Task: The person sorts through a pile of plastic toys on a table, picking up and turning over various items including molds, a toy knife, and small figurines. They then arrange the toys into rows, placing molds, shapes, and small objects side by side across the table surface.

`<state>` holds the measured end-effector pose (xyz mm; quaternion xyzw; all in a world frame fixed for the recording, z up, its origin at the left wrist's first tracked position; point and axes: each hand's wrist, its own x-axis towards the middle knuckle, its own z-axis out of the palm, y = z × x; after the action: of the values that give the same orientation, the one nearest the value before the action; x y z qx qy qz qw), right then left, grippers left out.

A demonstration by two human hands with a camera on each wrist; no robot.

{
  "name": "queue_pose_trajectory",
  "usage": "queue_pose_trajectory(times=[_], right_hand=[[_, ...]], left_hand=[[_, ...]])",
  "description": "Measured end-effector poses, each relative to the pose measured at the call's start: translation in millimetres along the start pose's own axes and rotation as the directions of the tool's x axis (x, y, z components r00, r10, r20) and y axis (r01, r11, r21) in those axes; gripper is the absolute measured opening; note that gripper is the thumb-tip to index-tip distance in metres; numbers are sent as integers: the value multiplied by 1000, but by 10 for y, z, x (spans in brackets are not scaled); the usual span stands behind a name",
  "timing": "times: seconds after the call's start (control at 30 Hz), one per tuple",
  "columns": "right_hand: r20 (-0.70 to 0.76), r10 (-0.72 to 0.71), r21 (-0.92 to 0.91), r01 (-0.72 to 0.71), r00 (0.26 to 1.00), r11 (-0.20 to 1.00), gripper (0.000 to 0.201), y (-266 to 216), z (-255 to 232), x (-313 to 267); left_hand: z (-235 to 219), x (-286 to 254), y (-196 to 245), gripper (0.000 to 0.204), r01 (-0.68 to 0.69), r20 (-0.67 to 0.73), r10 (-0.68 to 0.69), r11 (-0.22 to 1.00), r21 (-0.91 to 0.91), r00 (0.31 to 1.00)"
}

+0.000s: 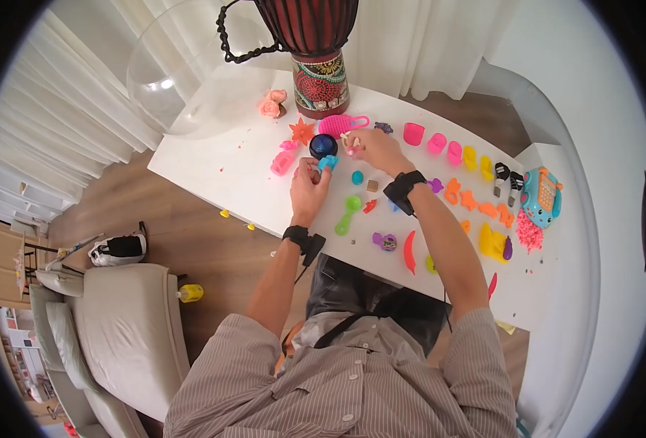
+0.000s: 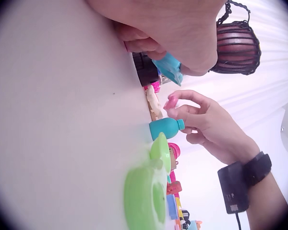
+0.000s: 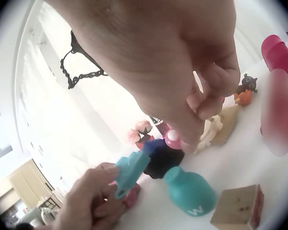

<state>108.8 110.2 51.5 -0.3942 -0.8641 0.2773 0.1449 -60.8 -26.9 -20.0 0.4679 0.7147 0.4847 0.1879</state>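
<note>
My left hand (image 1: 308, 193) (image 3: 93, 196) pinches a light-blue toy piece (image 1: 328, 162) (image 2: 169, 67) (image 3: 132, 170) beside a dark blue round object (image 1: 323, 147) (image 3: 164, 160). Between the thumb and finger of my right hand (image 1: 380, 152) (image 2: 209, 122) (image 3: 168, 62) is a small pink piece (image 2: 171, 102) (image 3: 173, 139), held to the right of the dark object. A cream figure (image 2: 153, 101) (image 3: 212, 133) lies just beneath the right fingers. Nearer me stand a teal bottle (image 1: 357, 177) (image 2: 164, 128) (image 3: 191, 191) and a wooden block (image 1: 372, 186) (image 3: 237, 208).
A drum (image 1: 321, 80) and artificial roses (image 1: 271, 104) stand at the white table's back. Pink brush (image 1: 335, 126), orange star-shaped toy (image 1: 302, 132) and green scoop (image 1: 348, 214) lie around the hands. Colourful toys and a toy phone (image 1: 542, 197) spread rightward; a sofa (image 1: 125, 321) is left.
</note>
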Motion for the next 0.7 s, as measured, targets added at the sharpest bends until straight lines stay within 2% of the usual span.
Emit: queue_pose_trajectory(times=[0.13, 0.17, 0.23, 0.27, 0.33, 0.37, 0.43, 0.57, 0.63, 0.67, 0.7], right_hand=[[-98, 41, 205, -20, 994, 979, 23, 170, -79, 61], [-97, 41, 204, -21, 994, 979, 23, 239, -41, 87], [-252, -85, 5, 89, 964, 996, 26, 383, 46, 129], [-255, -86, 4, 90, 963, 996, 26, 382, 59, 138], [-157, 38, -45, -46, 987, 998, 27, 337, 140, 198], [-157, 34, -44, -42, 987, 998, 27, 329, 188, 271], [67, 120, -101, -113, 991, 989, 26, 310, 277, 430], [12, 142, -97, -140, 990, 985, 23, 84, 357, 512], [74, 43, -68, -38, 996, 997, 24, 7, 341, 539], [75, 43, -68, -38, 996, 997, 24, -9, 371, 562], [130, 60, 20, -63, 990, 998, 21, -31, 410, 582]], left_hand=[[-5, -7, 2, 31, 0, -4, 0, 1000, -6, 1000], [-10, -8, 5, 31, -1, -6, 1, 1000, 2, 1000], [8, -3, 28, 32, -7, -6, 7, 1000, 7, 1000], [12, -4, 30, 32, 9, -5, -9, 1000, -1, 1000], [-3, -4, 17, 32, 26, -8, -26, 1000, -5, 1000], [3, -1, 8, 32, 13, -8, -13, 1000, -3, 1000], [12, -5, -13, 32, 1, -14, -1, 1000, 2, 1000], [21, 8, -28, 32, 10, -8, -10, 1000, 20, 1000], [37, 15, -43, 32, 24, -10, -24, 999, 22, 1000], [52, 23, -57, 33, -14, -47, 16, 999, 41, 999], [66, 26, -73, 33, -51, -82, 56, 997, 62, 995]])
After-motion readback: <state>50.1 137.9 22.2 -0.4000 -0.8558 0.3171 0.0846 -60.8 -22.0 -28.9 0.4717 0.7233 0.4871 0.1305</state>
